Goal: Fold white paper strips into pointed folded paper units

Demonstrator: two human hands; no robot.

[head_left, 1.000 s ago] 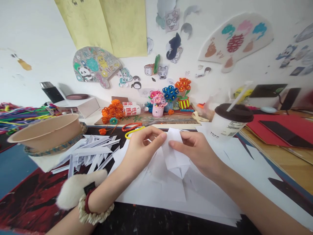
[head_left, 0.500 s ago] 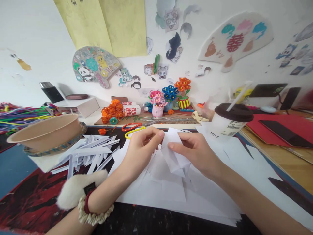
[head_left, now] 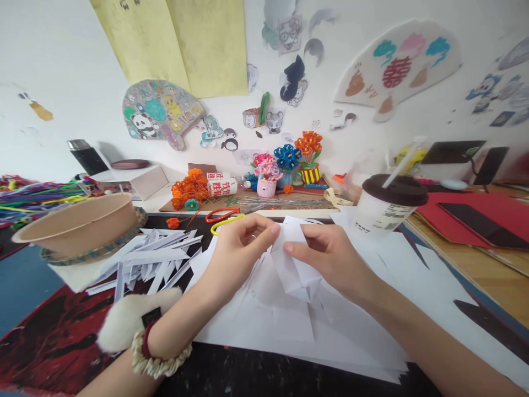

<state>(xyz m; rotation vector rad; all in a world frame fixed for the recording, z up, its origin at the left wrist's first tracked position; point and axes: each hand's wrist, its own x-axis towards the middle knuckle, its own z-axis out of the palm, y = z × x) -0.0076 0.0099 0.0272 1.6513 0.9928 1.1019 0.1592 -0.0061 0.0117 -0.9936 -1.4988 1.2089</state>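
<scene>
Between both hands is a small piece of white paper [head_left: 291,263], held above a pile of white sheets [head_left: 347,331]. My right hand [head_left: 330,253] pinches it, thumb lying across its front and fingers behind. My left hand [head_left: 243,248] is closed at the paper's left edge, its thumb and finger pressed together there; the other fingers curl out of sight. The paper's lower end looks folded. To the left lies a heap of folded white paper strips [head_left: 155,256]. A white fluffy wristband [head_left: 132,325] and a cream scrunchie [head_left: 159,358] sit at my left wrist.
A beige bowl [head_left: 82,220] stands at the left. A lidded cup with a straw [head_left: 388,207] rests at the right, near a phone [head_left: 481,225] on red card. Scissors with red and yellow handles [head_left: 225,219] lie behind my left hand. Craft flowers [head_left: 266,173] line the back.
</scene>
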